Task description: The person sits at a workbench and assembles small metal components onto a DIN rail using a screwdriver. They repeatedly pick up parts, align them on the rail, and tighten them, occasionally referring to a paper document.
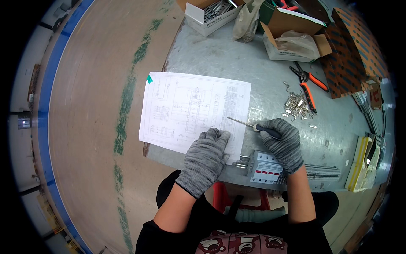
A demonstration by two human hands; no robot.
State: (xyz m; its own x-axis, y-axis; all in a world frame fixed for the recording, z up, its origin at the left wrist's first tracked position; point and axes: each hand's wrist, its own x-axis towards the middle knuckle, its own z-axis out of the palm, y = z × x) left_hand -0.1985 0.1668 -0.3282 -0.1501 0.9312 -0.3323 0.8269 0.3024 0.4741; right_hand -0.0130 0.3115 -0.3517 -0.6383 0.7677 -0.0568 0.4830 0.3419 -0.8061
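Observation:
A white sheet with a wiring diagram [169,101] lies on the metal table, a green mark at its top left corner. On its lower right part rests my left hand [206,157], in a grey knitted glove, fingers stretched out flat on the paper. My right hand [282,143], gloved the same way, is closed round the dark handle of a screwdriver [241,122]. The screwdriver's shaft points left over the sheet's right part. Just below my right hand sits a grey modular breaker block [265,167] with red marks, on a rail with terminal blocks [323,172] to its right.
Wire strippers [309,86] with orange handles lie beyond a pile of small metal parts [297,105]. Open boxes [292,48], one holding metal pieces [218,10], stand at the back. A patterned cardboard box [357,46] and a yellow-edged packet [363,163] are on the right.

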